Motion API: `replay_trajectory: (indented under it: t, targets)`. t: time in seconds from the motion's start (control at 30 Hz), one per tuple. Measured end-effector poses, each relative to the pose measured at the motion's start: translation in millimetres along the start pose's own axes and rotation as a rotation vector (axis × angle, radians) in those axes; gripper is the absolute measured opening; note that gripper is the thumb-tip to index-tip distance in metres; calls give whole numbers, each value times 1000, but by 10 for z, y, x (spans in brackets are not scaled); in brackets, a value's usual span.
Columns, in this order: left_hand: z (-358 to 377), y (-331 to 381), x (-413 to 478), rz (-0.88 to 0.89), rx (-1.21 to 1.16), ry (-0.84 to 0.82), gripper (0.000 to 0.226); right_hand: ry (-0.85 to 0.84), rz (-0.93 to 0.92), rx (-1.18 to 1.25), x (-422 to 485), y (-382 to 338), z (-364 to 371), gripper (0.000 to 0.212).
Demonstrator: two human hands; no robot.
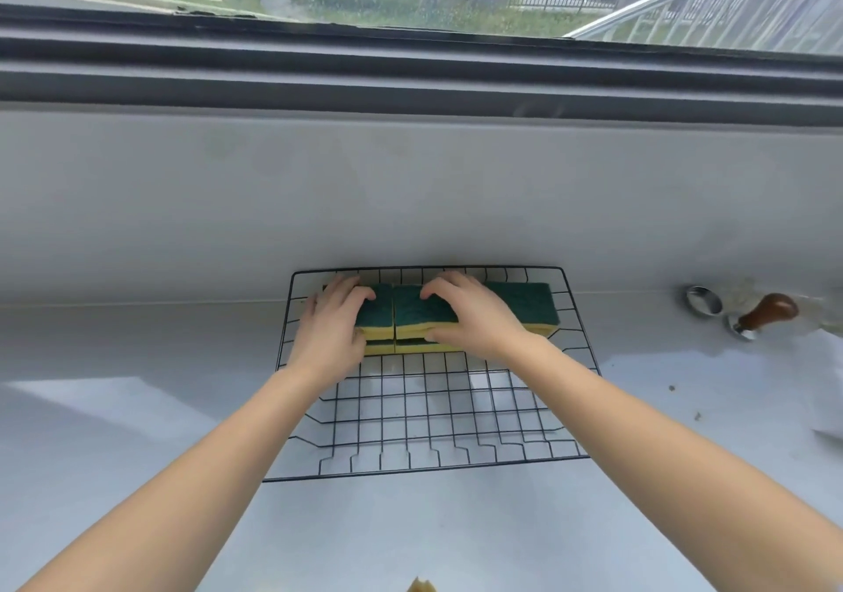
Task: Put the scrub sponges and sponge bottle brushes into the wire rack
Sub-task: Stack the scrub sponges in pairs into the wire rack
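A black wire rack [433,418] sits on the grey counter against the back wall. Along its far side lie yellow scrub sponges with green scouring tops, stacked in two layers. My left hand [330,331] grips the left sponge stack [376,313], fingers over the green top and thumb on the yellow front. My right hand [470,318] grips the middle sponge stack [424,313] the same way. A third sponge [524,306] lies at the right end, untouched. A yellow tip [422,586] shows at the bottom edge; what it is cannot be told. No bottle brush is recognisable.
A wooden-handled metal tool [762,315] and a metal ring [705,300] lie on the counter at the right. White paper [828,409] lies at the right edge. A dark window frame [410,76] runs above the grey wall.
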State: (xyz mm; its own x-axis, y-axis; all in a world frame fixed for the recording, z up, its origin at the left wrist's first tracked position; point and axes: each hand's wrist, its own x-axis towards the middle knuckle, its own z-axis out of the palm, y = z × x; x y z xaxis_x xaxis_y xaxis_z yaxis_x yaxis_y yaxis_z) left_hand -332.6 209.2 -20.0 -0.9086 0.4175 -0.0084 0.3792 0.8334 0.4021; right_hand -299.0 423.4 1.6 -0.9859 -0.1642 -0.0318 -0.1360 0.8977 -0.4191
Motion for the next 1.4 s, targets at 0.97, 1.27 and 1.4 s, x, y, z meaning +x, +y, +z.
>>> replay_trajectory:
  t: [0.97,1.27,1.4]
  targets:
    - [805,1631,72,-1017,-1754,-244,19,77,99,-157,-344,861,-260,60]
    - [716,1564,34,-984,-1821,-262,39,37,126,-280,-321,784,-213,63]
    - [646,1570,13,-957,-1791,-285,46,7,157,-272,-324,763,-216,64]
